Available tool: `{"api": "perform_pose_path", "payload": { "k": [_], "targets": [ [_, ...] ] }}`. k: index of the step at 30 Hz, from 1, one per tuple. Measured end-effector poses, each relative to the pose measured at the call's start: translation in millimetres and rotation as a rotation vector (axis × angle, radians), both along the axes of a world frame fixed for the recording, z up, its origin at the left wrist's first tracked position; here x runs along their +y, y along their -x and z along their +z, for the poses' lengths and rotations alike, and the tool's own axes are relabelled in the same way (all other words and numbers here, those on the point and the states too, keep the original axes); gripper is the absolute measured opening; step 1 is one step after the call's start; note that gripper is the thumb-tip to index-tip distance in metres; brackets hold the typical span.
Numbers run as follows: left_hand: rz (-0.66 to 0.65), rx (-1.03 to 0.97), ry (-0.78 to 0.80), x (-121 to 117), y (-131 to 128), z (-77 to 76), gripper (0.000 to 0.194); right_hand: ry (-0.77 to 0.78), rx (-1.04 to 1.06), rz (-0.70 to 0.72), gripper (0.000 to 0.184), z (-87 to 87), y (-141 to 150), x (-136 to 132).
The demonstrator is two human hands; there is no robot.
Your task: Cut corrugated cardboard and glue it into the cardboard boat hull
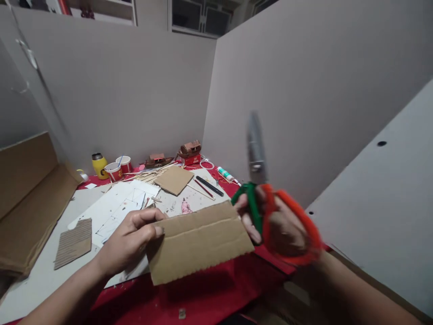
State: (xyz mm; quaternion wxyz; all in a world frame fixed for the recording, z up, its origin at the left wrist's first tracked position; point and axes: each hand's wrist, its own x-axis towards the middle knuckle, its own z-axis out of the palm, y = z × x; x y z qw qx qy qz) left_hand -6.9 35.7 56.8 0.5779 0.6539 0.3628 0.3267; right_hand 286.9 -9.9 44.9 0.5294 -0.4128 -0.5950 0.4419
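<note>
Left grip: my left hand [123,239] is clamped on the upper left corner of a cardboard piece [203,241], thumb on the near face, fingers behind. The piece is tilted above the near edge of the desk [37,291], over red cloth [203,293]. Its lower edge is jagged; creases run lengthwise across its face.

Right grip: my right hand [287,228] is closed around the scissors [256,167], inside the orange and green handles. The blades point upward, clear of the cardboard. Motion blur hides their exact opening. I cannot tell whether the right fingers touch the cardboard's right edge.

Step, as judged: handling or positioning the piece, with no cut under way. Any cut from this position would call for a steady left hold, the blades lowered to an edge, and the left fingers clear of the line.

Adjacent items: a ridged cardboard offcut [75,243] lies at left; a flat cardboard square [175,179] lies beyond the held piece, beside a black pen [210,186].

Markings: the paper sheets [123,214] carry drawn lines. The green-and-white tube [225,174], yellow bottle [99,167] and red-and-white cup [114,172] bear no brand or writing that I can read.
</note>
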Motion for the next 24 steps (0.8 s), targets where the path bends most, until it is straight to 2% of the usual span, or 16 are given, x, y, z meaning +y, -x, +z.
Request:
{"api": "perform_pose_path", "payload": {
  "k": [1, 3, 5, 9, 12, 15, 19, 24],
  "targets": [
    [0.037, 0.006, -0.007, 0.5, 1.4, 2.8, 0.011, 0.032, -0.029, 0.063, 0.047, 5.2, 12.0, 6.7],
    [0.105, -0.030, 0.032, 2.6, 4.0, 7.4, 0.012, 0.066, -0.119, 0.101, 0.036, 11.3, 29.7, 15.9],
    [0.174, -0.168, 0.093, 6.4, 6.4, 10.2, 0.015, 0.066, -0.150, 0.101, 0.031, 12.9, 39.3, 24.2],
    [0.232, -0.504, 0.177, 16.8, 6.6, 9.5, 0.027, -0.035, -0.008, -0.017, 0.031, 11.6, 47.8, 50.2],
    [0.196, -0.517, 0.215, 19.7, -1.2, 1.9, 0.032, -0.092, 0.090, -0.044, 0.033, 11.4, 58.9, 70.0],
    [0.219, -0.475, 0.231, 15.8, -12.8, -10.5, 0.032, 0.001, 0.125, 0.088, 0.042, 8.1, 77.2, 80.6],
    [0.468, -0.388, 0.289, 12.5, -20.1, -23.0, 0.035, 0.173, 0.100, 0.335, 0.042, -2.3, 95.5, 90.0],
    [0.701, -0.511, 0.147, 23.1, -10.2, -18.9, 0.055, 0.275, 0.082, 0.453, 0.038, -19.5, 78.5, 105.4]
  ]
}}
